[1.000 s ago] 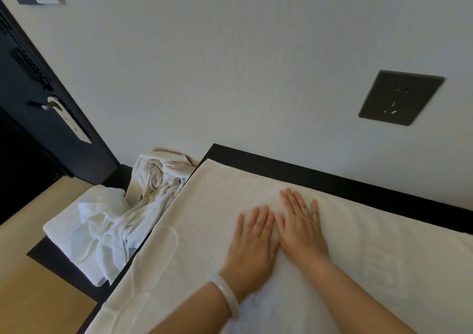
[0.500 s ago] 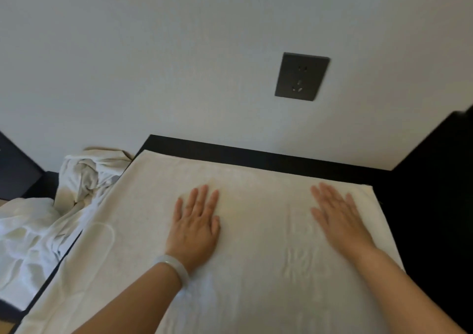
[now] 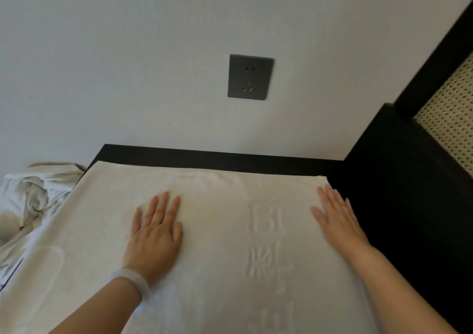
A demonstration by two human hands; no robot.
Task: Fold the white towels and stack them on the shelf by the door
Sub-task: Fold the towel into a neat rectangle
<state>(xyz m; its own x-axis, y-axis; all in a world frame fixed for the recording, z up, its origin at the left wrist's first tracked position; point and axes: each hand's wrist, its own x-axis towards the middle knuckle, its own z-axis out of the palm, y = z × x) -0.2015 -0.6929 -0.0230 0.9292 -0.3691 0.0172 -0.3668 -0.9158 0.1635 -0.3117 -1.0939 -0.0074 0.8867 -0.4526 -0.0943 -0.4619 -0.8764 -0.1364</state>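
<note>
Both hands lie flat, fingers straight, on the spread white terry towel [image 3: 217, 257]: left hand [image 3: 156, 233] centre-left, right hand [image 3: 337, 218] at its right edge.

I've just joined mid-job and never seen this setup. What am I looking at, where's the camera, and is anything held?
No machine here: these are a person's two bare hands. Every picture comes from one camera worn on the head, looking forward and down. A white towel lies spread flat on a dark surface against the wall. The left hand, wearing a pale bracelet, and the right hand press flat on it; neither holds anything. More white cloth lies crumpled at the left.
</note>
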